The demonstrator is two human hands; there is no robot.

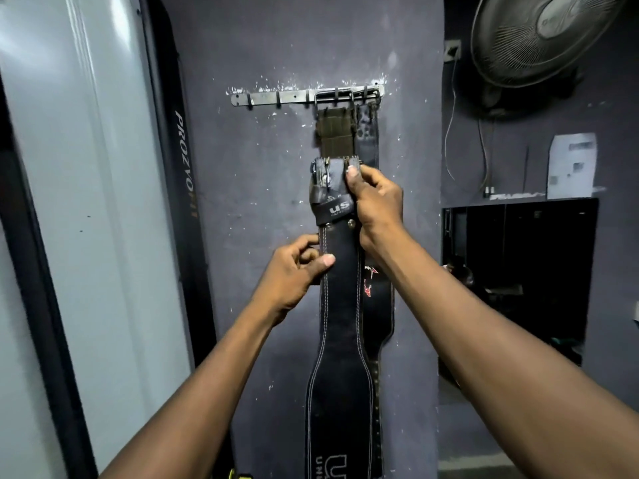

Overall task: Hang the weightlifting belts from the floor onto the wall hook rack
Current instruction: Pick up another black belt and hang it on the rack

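A black leather weightlifting belt (340, 326) with white stitching hangs down in front of the wall, held up by both hands. My right hand (375, 202) grips its top end beside the metal buckle (323, 178). My left hand (297, 267) pinches the belt's left edge lower down. Above, a metal hook rack (276, 97) is screwed to the dark wall. Two belts hang from the rack's right hooks: an olive fabric one (333, 133) and a black one (368, 133). The held belt's buckle sits well below the rack.
A tall light-grey panel with a black frame (103, 202) fills the left side. A wall fan (539, 36) is mounted at the upper right, with cables below it. A dark opening (518, 271) lies to the right. The rack's left hooks (249, 100) carry nothing.
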